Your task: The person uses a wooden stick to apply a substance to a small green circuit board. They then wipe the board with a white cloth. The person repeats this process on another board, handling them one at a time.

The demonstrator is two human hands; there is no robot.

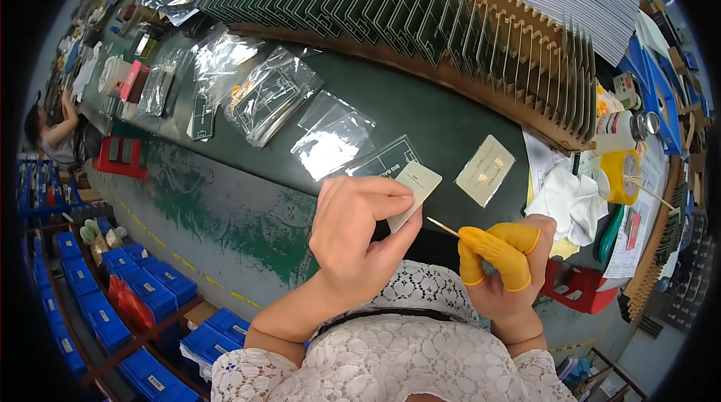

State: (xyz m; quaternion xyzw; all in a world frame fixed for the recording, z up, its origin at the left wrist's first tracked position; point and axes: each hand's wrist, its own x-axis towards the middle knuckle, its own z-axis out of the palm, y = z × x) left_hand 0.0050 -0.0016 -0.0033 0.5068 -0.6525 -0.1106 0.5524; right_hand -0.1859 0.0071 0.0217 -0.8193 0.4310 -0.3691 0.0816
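Observation:
My left hand (360,229) pinches a small pale card with rounded corners (417,182), held tilted above the table's front edge. Yellow finger cots cover several fingers of my right hand (505,259). Between those fingers is a thin wooden stick (441,226), its tip pointing at the card but apart from it. Behind the held card, a dark green printed card (398,154) lies partly hidden by my left hand. To the right, another pale card (486,171) with gold-coloured marks rests on the table.
Across the back, a long brown slotted rack (496,101) holds many upright dark cards. Clear plastic sleeves (336,135) and a bagged card stack (272,98) lie left. At right are a crumpled white cloth (568,203), a yellow tape roll (620,176) and a white bottle (617,131).

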